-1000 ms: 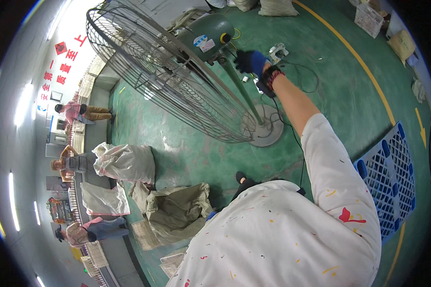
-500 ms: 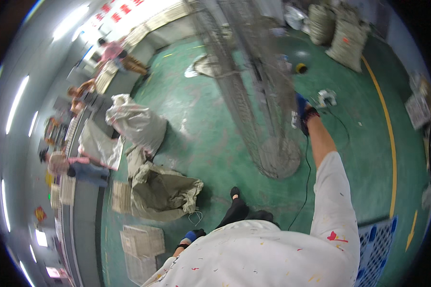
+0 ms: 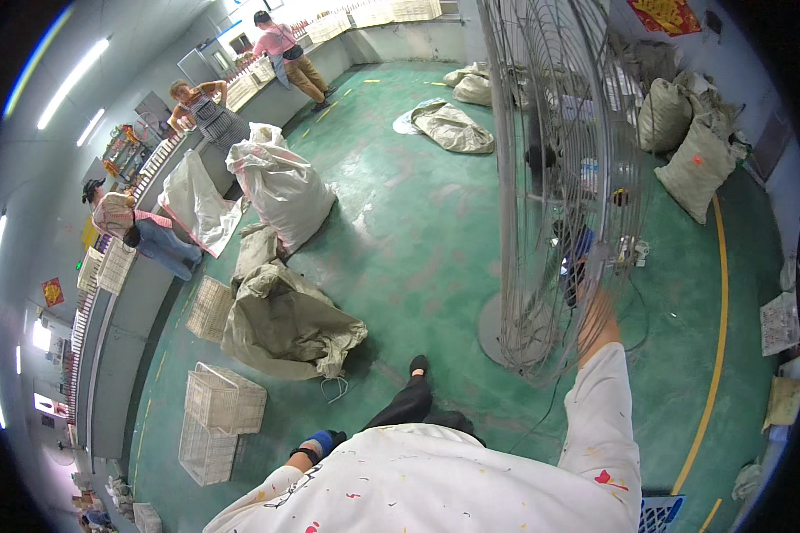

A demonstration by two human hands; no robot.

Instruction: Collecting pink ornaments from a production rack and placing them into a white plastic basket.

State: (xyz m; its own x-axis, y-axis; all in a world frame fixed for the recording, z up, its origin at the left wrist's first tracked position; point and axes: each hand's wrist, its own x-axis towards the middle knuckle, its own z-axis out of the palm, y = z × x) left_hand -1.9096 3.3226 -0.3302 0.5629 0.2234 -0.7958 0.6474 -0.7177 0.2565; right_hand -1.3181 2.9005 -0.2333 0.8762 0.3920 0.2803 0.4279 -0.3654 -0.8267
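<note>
A tall pedestal fan with a grey wire cage [image 3: 508, 133] stands in front of me on the right. Its round base [image 3: 500, 330] rests on the green floor. My right hand [image 3: 579, 250], in a blue and black glove, reaches to the fan and appears closed on it; cage wires cover part of its fingers. Down at my left side hangs my left hand [image 3: 327, 441] in a similar glove, away from the fan. How its fingers are set cannot be made out, and nothing shows in it.
Left of the fan lie an olive cloth sack [image 3: 284, 324] and a full white sack [image 3: 284, 195]. Plastic crates [image 3: 227, 400] stand nearer. Several people work along the counter [image 3: 138, 293]. Stuffed sacks [image 3: 698, 155] lean at the far right, and a cable [image 3: 542, 413] trails on the floor.
The fan has turned, its cage now showing more upright and further right, and my right hand has stayed at it. My view has swung too. The left hand still hangs low.
</note>
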